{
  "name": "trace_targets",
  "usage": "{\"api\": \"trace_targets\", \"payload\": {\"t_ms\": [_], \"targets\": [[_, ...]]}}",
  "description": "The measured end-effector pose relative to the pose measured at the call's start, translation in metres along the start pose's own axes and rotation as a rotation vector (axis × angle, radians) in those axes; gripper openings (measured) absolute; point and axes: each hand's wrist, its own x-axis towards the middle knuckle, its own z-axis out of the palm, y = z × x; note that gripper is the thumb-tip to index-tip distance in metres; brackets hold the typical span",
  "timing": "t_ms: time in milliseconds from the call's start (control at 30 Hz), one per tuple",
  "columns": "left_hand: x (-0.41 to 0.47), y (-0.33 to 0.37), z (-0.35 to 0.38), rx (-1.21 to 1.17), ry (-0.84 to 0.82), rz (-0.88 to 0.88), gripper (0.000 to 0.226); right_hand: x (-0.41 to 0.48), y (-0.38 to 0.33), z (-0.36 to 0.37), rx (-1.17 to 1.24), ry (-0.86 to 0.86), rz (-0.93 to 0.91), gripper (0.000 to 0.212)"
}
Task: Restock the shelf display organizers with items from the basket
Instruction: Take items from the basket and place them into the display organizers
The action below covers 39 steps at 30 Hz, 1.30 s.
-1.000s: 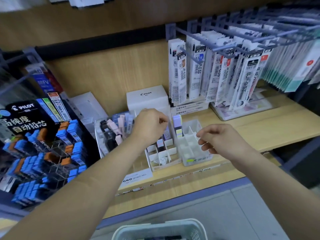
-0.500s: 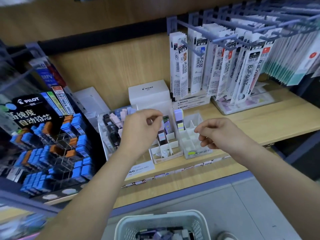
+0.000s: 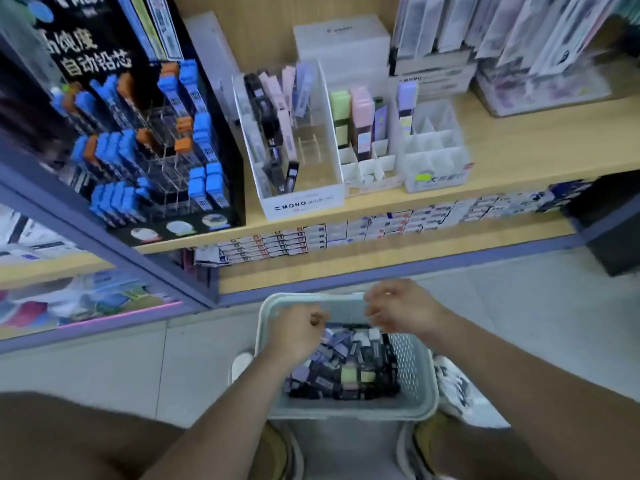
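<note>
Above pale green perforated plastic basket (image 3: 415, 368) of small purple, black and yellow packets (image 3: 346, 370) — left hand (image 3: 296, 329) with curled fingers, right hand (image 3: 401, 310) blurred. Cannot tell whether either grasps anything.

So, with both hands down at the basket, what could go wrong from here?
The items in the basket are a mixed pile, so the left hand or right hand may grab the wrong kind. The organizer has narrow cells, and the tall packs standing at its back could topple when new ones go in.
</note>
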Motion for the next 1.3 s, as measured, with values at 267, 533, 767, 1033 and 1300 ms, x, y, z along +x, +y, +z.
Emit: {"api": "trace_targets", "payload": {"t_ms": [267, 533, 767, 1033, 1300], "targets": [[0.019, -0.057, 0.068, 0.234, -0.216, -0.069, 0.033, 0.075, 0.111, 0.051, -0.194, 0.142, 0.180, 0.031], [0.037, -0.086, 0.103, 0.271, -0.226, -0.204, 0.087, 0.115, 0.154, 0.083, -0.538, 0.091, 0.210, 0.072], [0.052, -0.090, 0.118, 0.552, -0.188, -0.015, 0.097, 0.126, 0.159, 0.101, -0.617, -0.009, 0.070, 0.074], [0.056, -0.090, 0.114, 0.474, -0.253, 0.082, 0.071, 0.119, 0.175, 0.082, -0.384, 0.026, 0.155, 0.021], [0.051, -0.088, 0.091, 0.262, -0.099, 0.118, 0.034, 0.112, 0.170, 0.081, 0.019, 0.198, 0.111, 0.006]]}}
